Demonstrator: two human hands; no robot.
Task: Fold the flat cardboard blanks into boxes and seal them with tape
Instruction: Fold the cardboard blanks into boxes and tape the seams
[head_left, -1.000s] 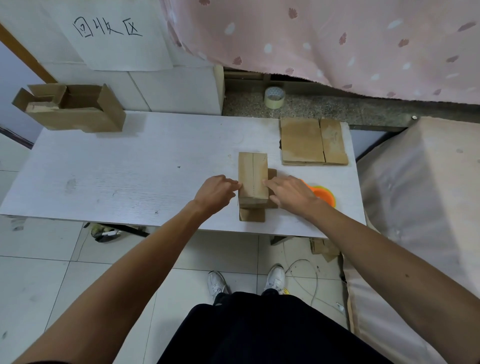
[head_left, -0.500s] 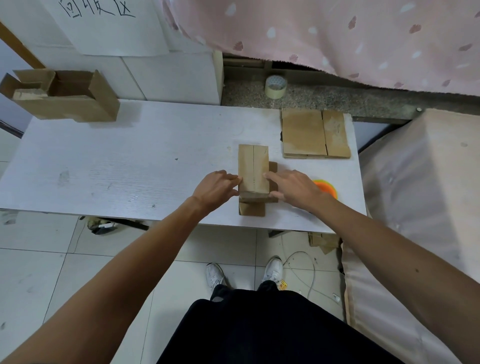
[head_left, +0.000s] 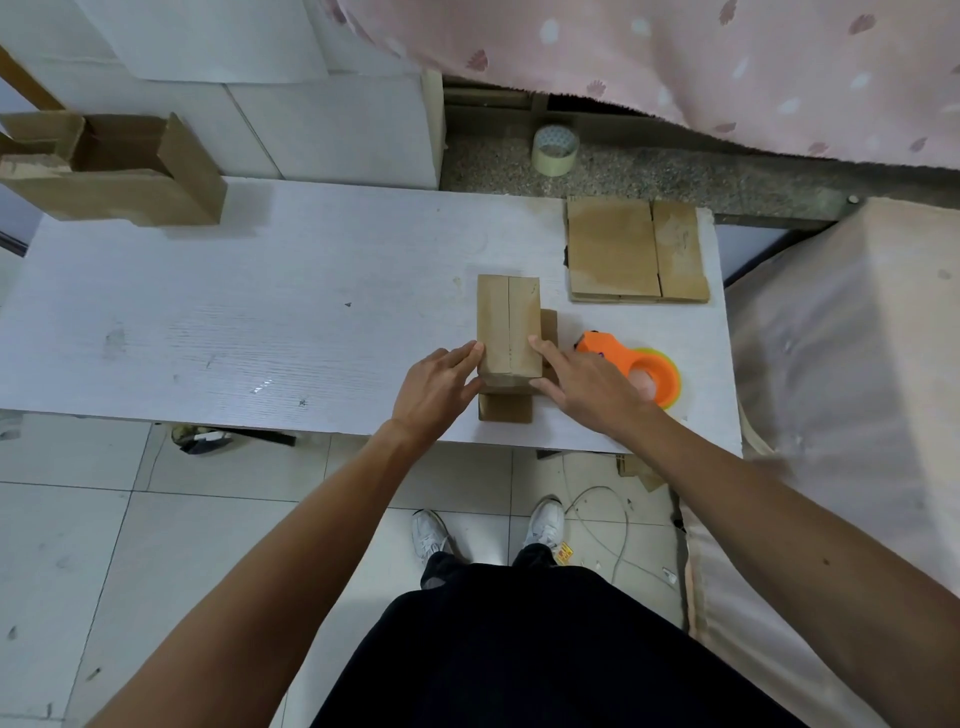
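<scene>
Box: a small brown cardboard box stands near the front edge of the white table. Its top flaps are closed along a middle seam, and loose flaps lie flat at its near end and right side.
Left hand: the left hand has nearly straight fingers, tips pressed to the box's left wall, thumb at the near lower corner.
Right hand: the right hand has its forefinger stretched onto the top's right edge, thumb against the near end.
Dispenser: an orange tape dispenser with yellow-green tape lies just beside the right hand.
Blanks: a stack of flat brown cardboard blanks lies at the far right corner.
Spare roll: a pale roll of tape stands on the stone ledge behind.
Far left: an open brown cardboard carton.
</scene>
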